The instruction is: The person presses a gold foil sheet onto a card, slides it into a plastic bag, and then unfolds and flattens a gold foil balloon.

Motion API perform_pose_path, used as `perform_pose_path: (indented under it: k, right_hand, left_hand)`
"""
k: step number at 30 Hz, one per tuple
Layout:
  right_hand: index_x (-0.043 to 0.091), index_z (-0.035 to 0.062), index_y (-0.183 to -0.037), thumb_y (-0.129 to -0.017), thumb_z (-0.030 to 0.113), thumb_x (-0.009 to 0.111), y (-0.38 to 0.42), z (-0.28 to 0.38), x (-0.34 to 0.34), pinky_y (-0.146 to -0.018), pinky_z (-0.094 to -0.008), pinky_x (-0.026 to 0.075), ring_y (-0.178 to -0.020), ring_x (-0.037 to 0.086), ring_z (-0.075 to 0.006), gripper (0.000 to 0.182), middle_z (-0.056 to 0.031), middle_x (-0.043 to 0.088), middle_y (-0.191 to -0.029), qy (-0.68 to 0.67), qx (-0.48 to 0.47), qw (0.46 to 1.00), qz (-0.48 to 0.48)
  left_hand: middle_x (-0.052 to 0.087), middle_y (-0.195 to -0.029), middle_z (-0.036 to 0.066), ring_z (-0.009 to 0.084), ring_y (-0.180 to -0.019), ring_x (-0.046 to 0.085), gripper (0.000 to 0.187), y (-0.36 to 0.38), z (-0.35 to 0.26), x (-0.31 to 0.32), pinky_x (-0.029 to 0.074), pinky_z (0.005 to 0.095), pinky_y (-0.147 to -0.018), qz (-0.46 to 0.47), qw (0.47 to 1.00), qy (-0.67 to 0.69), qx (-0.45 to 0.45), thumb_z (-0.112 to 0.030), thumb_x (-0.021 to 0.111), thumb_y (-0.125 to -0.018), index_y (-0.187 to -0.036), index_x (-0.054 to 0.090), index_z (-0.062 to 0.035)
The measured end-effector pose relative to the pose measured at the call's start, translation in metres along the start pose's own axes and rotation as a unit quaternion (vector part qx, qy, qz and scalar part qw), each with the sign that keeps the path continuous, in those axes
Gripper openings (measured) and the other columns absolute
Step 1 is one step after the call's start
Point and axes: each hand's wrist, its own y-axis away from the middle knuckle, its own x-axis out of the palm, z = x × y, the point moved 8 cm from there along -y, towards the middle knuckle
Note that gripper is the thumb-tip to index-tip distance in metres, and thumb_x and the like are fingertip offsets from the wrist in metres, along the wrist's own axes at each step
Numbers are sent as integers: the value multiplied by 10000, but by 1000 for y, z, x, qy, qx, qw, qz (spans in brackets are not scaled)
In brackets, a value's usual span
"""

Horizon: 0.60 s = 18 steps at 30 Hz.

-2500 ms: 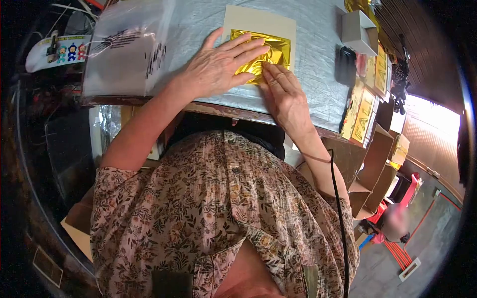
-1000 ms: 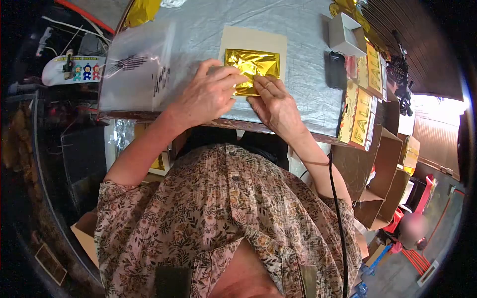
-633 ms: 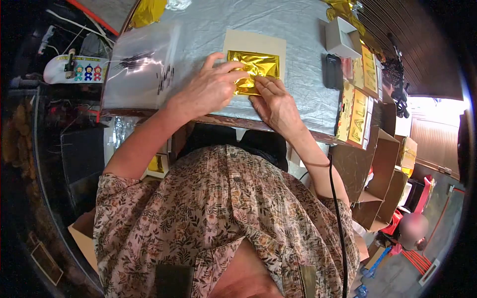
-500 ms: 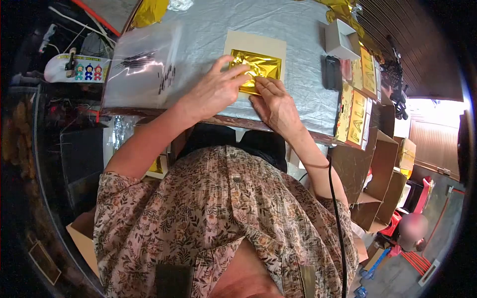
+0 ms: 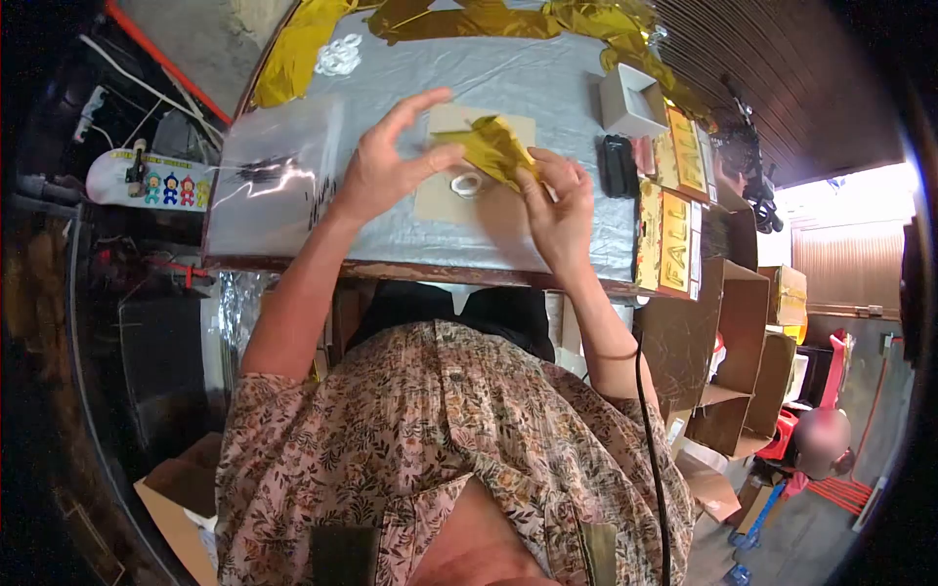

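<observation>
My right hand [image 5: 560, 200] pinches the right edge of a crinkled gold foil sheet [image 5: 489, 148], which is lifted and tilted above a beige card [image 5: 442, 202]. To the left of the foil, my left hand [image 5: 396, 161] is raised with thumb and fingers spread, holding nothing. On the card, just below the foil, lies a small white ring [image 5: 466, 185]. The card rests flat on the grey-covered table [image 5: 391, 237]. Part of the card is hidden by the foil and my hands.
A clear plastic bag stack [image 5: 264, 186] lies at the left. White rings [image 5: 338, 56] sit at the back left. A white open box [image 5: 633, 101], black case [image 5: 617, 166] and "FALL" packages [image 5: 677, 242] stand right. Another person [image 5: 821, 439] is far right.
The gold foil has come up off the card, bringing the white ring into view. My left hand has moved left, away from the foil, and opened.
</observation>
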Motion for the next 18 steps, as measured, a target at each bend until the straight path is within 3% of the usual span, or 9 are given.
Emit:
perform_pose_path:
  k: [1,2,3,4,5,7,9,13,18]
  right_hand:
    - [739,12,-967,-948,122,722,-3,1,-6,-999,-377,429,-993,671,-208,114,-97,750,-1031,2,-2,1000,-2]
    - [735,-7,-949,-954,128,726,-3,-21,-5,-896,-319,452,-895,657,-162,135,-75,745,-966,-182,143,973,10]
    - [731,-25,-930,-960,134,730,2,-33,4,-792,-262,475,-797,643,-116,162,-52,739,-902,-356,278,892,23]
    - [735,-38,-908,-965,141,734,-2,-26,-1,-631,-209,427,-680,566,-50,189,2,693,-806,-391,283,875,1]
    - [735,-38,-908,-965,141,734,-2,-24,-2,-631,-209,427,-680,566,-50,189,2,693,-806,-390,281,877,1]
    - [746,-7,-910,-959,145,738,5,-26,1,-603,-219,396,-646,529,-47,160,16,673,-784,-435,323,840,-11]
    - [747,2,-912,-961,153,736,12,-27,5,-592,-210,382,-631,513,-39,159,21,668,-771,-445,338,829,-20]
    - [749,24,-914,-962,166,734,24,-33,9,-581,-198,368,-615,501,-32,151,26,675,-766,-463,354,810,-65]
    - [737,2,-1027,-971,167,726,11,-24,-7,-634,-204,405,-719,549,-31,174,17,705,-860,-420,288,859,-59]
  left_hand:
    - [614,-1389,103,223,-1360,517,498,1,21,5,353,392,-1162,-20,987,145,-65,-271,747,-937,-1297,596,37]
    - [597,-1409,117,221,-1347,520,574,5,40,13,362,374,-1156,-41,949,286,-129,-298,745,-952,-1367,541,41]
    - [597,-1409,117,221,-1347,520,574,4,40,15,362,374,-1156,-42,949,286,-124,-298,745,-952,-1367,541,41]
    - [563,-1441,118,206,-1368,490,571,4,41,30,357,376,-1164,13,927,348,-142,-272,707,-984,-1418,491,29]
    - [529,-1472,119,191,-1389,460,571,4,39,45,352,378,-1172,69,897,407,-159,-245,668,-1015,-1468,441,17]
    - [559,-1439,94,175,-1314,523,514,2,25,56,414,363,-1118,62,876,452,-154,-250,655,-1026,-1434,483,9]
    - [632,-1345,70,144,-1207,594,409,7,26,63,470,331,-1043,20,834,509,-210,-226,652,-1029,-1356,563,1]
    - [696,-1200,54,96,-1072,633,299,14,31,69,504,274,-954,-46,854,483,-189,-158,646,-1029,-1274,631,13]
    - [709,-1177,44,92,-1036,648,263,24,25,69,520,274,-935,-47,860,469,-198,-132,644,-1026,-1247,654,10]
